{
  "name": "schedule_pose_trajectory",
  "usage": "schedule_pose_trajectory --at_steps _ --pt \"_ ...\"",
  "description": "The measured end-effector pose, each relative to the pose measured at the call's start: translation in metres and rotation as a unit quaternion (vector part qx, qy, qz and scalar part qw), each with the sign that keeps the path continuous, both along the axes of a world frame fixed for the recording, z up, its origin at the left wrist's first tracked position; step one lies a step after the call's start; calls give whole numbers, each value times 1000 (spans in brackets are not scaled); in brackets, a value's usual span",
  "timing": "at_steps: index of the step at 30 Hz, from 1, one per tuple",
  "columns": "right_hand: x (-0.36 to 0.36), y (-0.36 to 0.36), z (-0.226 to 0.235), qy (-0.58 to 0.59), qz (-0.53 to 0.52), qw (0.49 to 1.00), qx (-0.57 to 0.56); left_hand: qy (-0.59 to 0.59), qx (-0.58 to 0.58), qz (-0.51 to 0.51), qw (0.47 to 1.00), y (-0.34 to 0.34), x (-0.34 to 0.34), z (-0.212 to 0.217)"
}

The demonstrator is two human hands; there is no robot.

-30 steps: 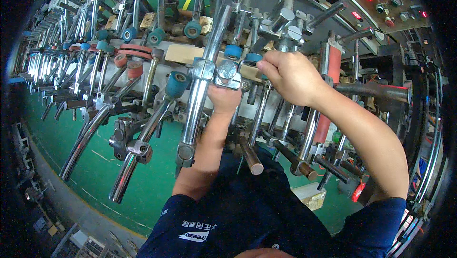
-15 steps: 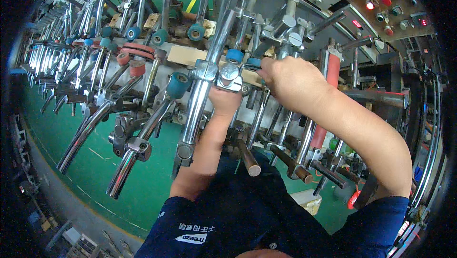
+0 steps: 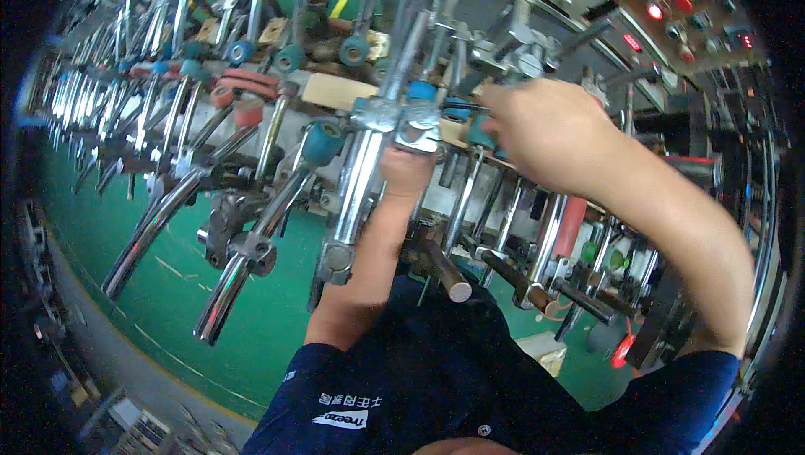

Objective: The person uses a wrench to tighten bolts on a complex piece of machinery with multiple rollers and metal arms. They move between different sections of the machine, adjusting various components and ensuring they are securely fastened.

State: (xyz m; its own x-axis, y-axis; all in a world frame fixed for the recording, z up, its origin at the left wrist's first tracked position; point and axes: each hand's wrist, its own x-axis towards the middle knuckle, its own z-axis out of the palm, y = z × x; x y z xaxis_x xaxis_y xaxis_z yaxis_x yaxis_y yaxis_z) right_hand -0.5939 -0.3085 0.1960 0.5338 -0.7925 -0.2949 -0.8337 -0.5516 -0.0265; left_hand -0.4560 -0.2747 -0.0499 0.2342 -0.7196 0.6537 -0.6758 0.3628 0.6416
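Observation:
My left hand (image 3: 407,173) is closed at the underside of a shiny metal clamp (image 3: 418,126), and its fingertips are hidden behind the metal. The clamp joins a thick chrome rod (image 3: 359,182) that slants past my left forearm. My right hand (image 3: 545,132), smeared by motion, is pinched on a thin dark bar that looks like a hex key (image 3: 471,106). This bar reaches from the clamp to my fingers. A blue roller (image 3: 422,90) sits just above the clamp, and a teal roller (image 3: 480,131) shows beside my right fingertips.
A long row of chrome rods, with teal rollers (image 3: 322,143) and red rollers (image 3: 248,112), runs off to the left. A pale strip (image 3: 337,92) lies along the rail. Brown bar ends (image 3: 458,291) stick out toward me. A control panel (image 3: 671,2) stands at the upper right.
My right hand has moved right and slightly up, with the hex key now straighter out from the clamp. My left hand stays at the clamp. The whole view has shifted slightly.

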Motion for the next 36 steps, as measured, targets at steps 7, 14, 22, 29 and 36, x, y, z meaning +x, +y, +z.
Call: schedule_pose_trajectory --at_steps 7,14,22,29,36 --pt "-43 23 -43 -487 -255 830 94 91 61 -30 994 -2 -8 -31" --pt "-10 22 -107 -640 -299 704 -72 168 -15 -57 984 -4 -2 11" --pt "2 -1 -96 -819 -90 533 192 229 46 -77 969 3 1 21" --pt "17 -3 -73 -723 -146 663 128 198 40 -50 978 2 0 10" --pt "17 -4 -75 -752 -105 633 149 182 17 -34 983 3 -4 9"
